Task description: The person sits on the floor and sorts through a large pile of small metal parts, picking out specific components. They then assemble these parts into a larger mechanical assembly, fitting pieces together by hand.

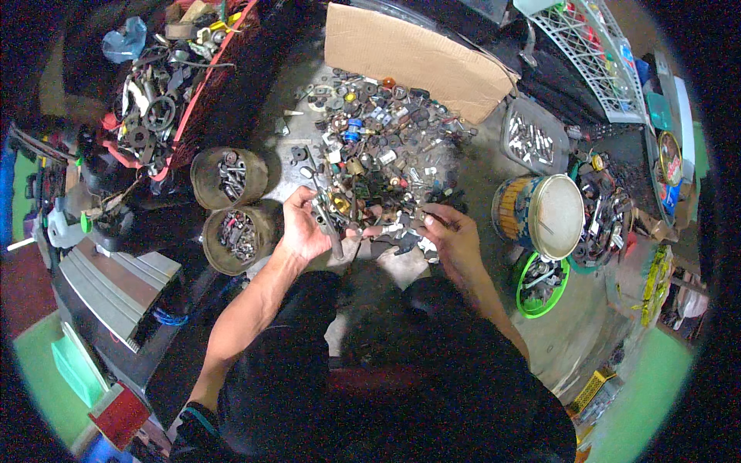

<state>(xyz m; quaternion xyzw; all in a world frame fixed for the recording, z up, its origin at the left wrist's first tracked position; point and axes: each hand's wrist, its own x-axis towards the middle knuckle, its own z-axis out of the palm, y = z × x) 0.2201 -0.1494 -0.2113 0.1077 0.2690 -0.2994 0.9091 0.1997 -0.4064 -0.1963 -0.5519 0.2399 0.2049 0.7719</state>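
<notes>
Across the palm of my left hand (303, 235) lies a long grey metal part (329, 230), held under the thumb; its exact kind I cannot make out. My right hand (454, 231) is closed in a pinch at the near right edge of the heap, and what its fingertips hold is too small to name. Between and beyond both hands spreads a heap of loose parts (386, 158) on the floor, with small metal pieces, dark plastic bits, a blue coil-like piece (353, 130) and several rings.
Two round tubs (202, 185) of small metal parts stand at the left. A red-rimmed crate (197, 100) of scrap lies far left. Cardboard (409, 58) borders the heap's far side. To the right are a grey tray (509, 143), a lidded bucket (559, 220) and a green basket (567, 270).
</notes>
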